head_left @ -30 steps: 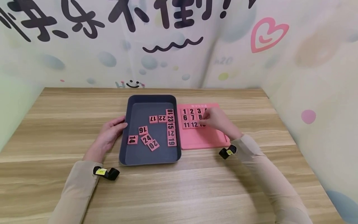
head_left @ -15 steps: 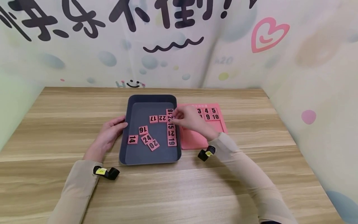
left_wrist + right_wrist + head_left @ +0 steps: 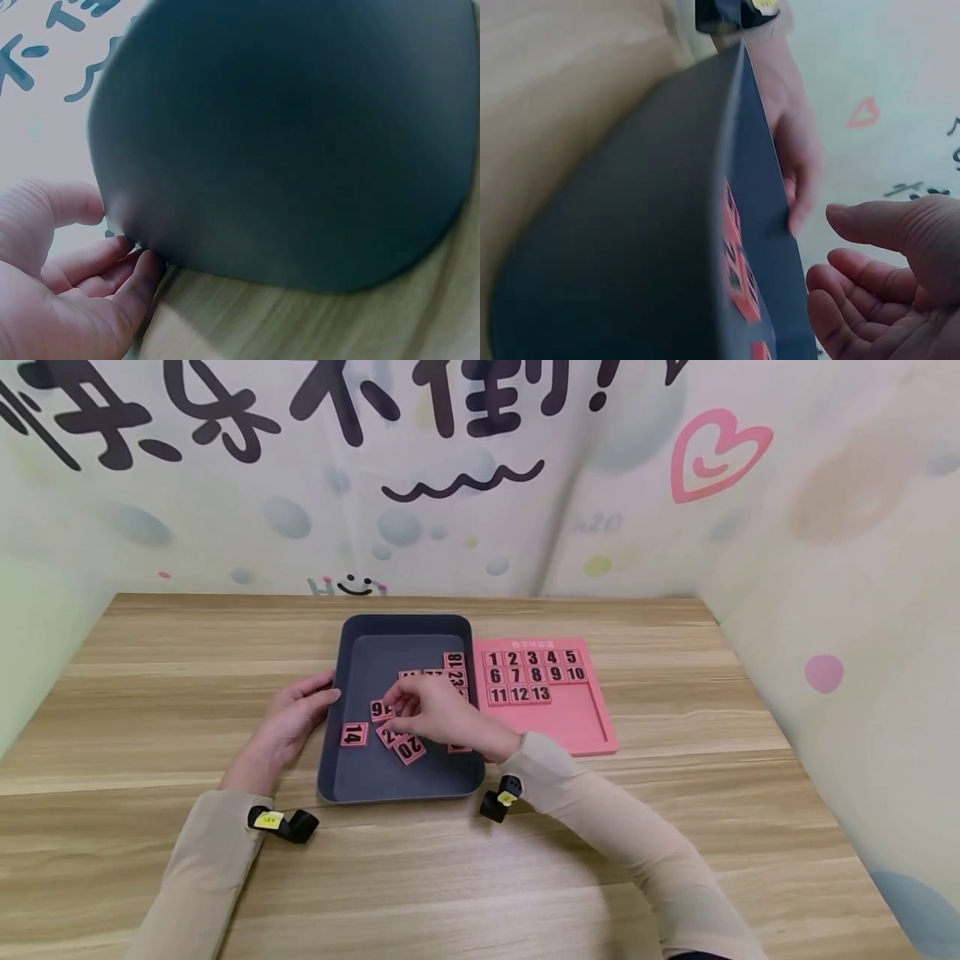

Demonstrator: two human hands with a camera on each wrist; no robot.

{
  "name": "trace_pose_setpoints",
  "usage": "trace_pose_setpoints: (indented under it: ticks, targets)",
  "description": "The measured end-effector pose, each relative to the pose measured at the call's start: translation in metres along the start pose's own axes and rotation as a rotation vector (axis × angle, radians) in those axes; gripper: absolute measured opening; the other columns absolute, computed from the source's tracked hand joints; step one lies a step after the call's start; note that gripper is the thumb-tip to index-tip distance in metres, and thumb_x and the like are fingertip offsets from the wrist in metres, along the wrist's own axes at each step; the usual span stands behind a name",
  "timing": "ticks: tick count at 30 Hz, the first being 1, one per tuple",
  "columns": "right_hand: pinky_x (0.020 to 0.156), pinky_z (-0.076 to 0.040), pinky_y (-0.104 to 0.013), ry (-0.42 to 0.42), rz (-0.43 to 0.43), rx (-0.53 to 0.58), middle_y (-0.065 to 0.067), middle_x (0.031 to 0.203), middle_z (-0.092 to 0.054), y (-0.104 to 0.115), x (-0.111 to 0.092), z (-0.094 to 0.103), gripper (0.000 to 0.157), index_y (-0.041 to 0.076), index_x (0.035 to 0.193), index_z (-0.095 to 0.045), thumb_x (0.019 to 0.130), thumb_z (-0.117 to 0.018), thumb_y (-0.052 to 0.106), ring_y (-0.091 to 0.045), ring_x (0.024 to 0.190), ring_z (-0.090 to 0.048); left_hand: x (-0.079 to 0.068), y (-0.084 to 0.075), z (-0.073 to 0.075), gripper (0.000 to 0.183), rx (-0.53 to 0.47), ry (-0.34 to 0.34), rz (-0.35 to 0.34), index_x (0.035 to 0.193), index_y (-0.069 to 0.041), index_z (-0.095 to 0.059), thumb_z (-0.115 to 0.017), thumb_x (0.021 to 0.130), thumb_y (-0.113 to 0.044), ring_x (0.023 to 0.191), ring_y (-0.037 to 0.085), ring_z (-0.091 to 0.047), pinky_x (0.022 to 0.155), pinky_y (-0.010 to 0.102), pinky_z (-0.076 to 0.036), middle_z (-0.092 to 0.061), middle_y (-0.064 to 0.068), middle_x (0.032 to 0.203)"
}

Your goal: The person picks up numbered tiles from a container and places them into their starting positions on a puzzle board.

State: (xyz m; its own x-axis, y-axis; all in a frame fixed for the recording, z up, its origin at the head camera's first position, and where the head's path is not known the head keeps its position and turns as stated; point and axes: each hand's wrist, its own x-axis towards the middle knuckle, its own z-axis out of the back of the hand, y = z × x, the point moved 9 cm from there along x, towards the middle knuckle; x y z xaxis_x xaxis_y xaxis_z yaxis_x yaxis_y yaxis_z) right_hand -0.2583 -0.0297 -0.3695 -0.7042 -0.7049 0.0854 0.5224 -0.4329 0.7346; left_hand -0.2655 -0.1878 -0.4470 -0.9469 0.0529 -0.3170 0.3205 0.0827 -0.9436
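Pink number tiles (image 3: 409, 749) lie in the dark tray (image 3: 375, 782) beside the pink board (image 3: 551, 731), the right hand (image 3: 438, 708) just over them with fingers and thumb narrowly parted, the left hand's (image 3: 295, 717) fingers touching the tray's side.

Probably a booth: printed walls (image 3: 480, 547) surround a wooden table (image 3: 420, 885).

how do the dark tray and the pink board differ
The tray is dark with raised walls; the board is pink and flatter. The tray looks larger than the board. In the tray, tiles lie at mixed angles; on the board, in ordered rows. Both rest on the table and hold numbered tiles.
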Motion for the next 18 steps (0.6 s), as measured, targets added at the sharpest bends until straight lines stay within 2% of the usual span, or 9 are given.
trace_pose_setpoints:
  ticks: [6,12,15,18]
  targets:
    - [0.066,-0.049,-0.012,0.039,-0.045,0.060,-0.011,0.089,-0.066,0.003,0.006,-0.021,0.027,-0.004,0.105,-0.065,0.081,-0.073,0.006,-0.009,0.073,-0.060,-0.001,-0.001,-0.001,0.060,-0.007,0.004,0.000,0.145,0.005,-0.025,-0.054,0.094,-0.008,0.123,0.006,-0.042,0.108,0.024,-0.030,-0.023,0.020,0.151]
    - [0.064,-0.046,-0.011,0.058,-0.127,0.018,-0.008,0.088,-0.066,-0.004,0.012,-0.036,0.028,0.000,0.105,-0.067,0.081,-0.074,0.012,-0.007,0.072,-0.057,-0.002,-0.001,-0.001,0.060,-0.024,-0.002,0.004,0.144,0.005,-0.025,-0.055,0.093,-0.008,0.121,0.004,-0.043,0.106,0.023,-0.031,-0.023,0.019,0.151]
    - [0.059,-0.046,-0.012,0.077,-0.174,0.005,-0.004,0.084,-0.065,-0.008,0.014,-0.042,0.030,0.002,0.107,-0.067,0.081,-0.074,0.013,-0.005,0.068,-0.055,-0.002,-0.001,0.000,0.061,-0.028,-0.002,0.001,0.144,0.006,-0.025,-0.056,0.093,-0.009,0.119,0.003,-0.044,0.105,0.021,-0.033,-0.024,0.018,0.151]
    - [0.048,-0.047,-0.017,0.091,-0.210,0.018,-0.001,0.079,-0.061,-0.013,0.014,-0.047,0.031,0.002,0.109,-0.066,0.081,-0.074,0.013,-0.006,0.055,-0.052,-0.002,-0.001,0.000,0.061,-0.029,-0.001,-0.001,0.144,0.006,-0.025,-0.056,0.093,-0.008,0.116,0.002,-0.046,0.103,0.019,-0.035,-0.025,0.018,0.150]
